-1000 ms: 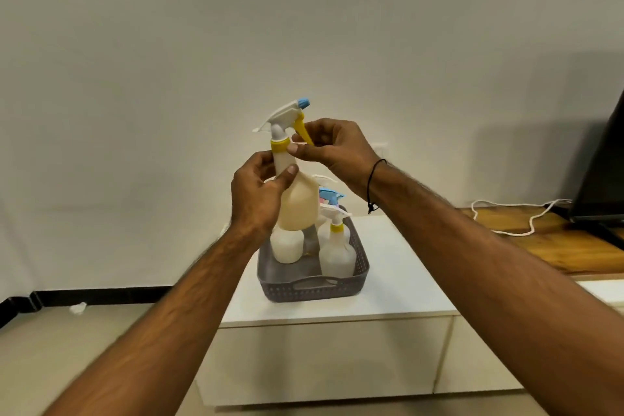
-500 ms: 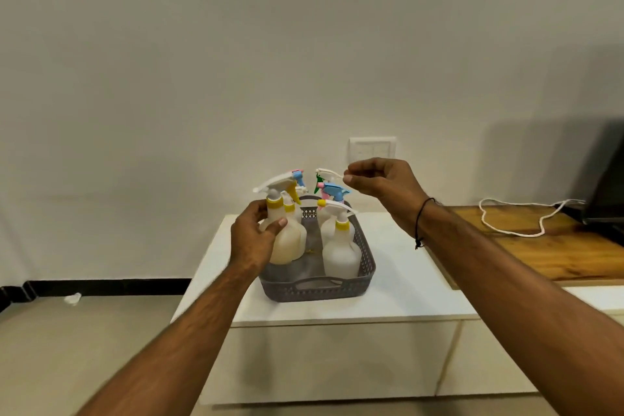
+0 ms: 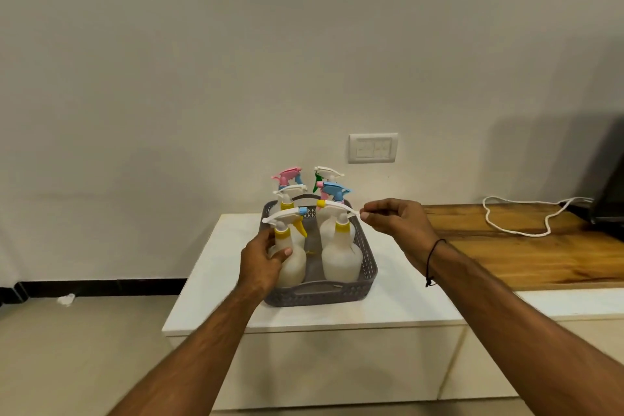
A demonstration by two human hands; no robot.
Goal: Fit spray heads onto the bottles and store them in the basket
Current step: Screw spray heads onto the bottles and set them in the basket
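Note:
A grey plastic basket (image 3: 320, 295) stands on the white cabinet top (image 3: 398, 300) and holds several translucent bottles with spray heads. My left hand (image 3: 261, 263) grips the front-left bottle (image 3: 292, 263), which has a yellow collar, a white spray head and a blue nozzle, and stands in the basket. My right hand (image 3: 395, 223) pinches the rear tip of the white spray head (image 3: 337, 208) on the front-right bottle (image 3: 339, 258). Behind these stand bottles with a pink head (image 3: 287, 176), a blue head (image 3: 332, 191) and a white head (image 3: 327, 172).
To the right lies a wooden counter (image 3: 540, 246) with a looped white cord (image 3: 520, 216) and a dark object (image 3: 611, 186) at the frame edge. A wall socket plate (image 3: 373, 147) sits behind the basket. The floor (image 3: 84, 348) lies to the left.
My left hand has lowered the yellow-collared bottle from the air into the basket's front-left spot. My right hand let go of its spray head and moved right to the neighbouring bottle's head.

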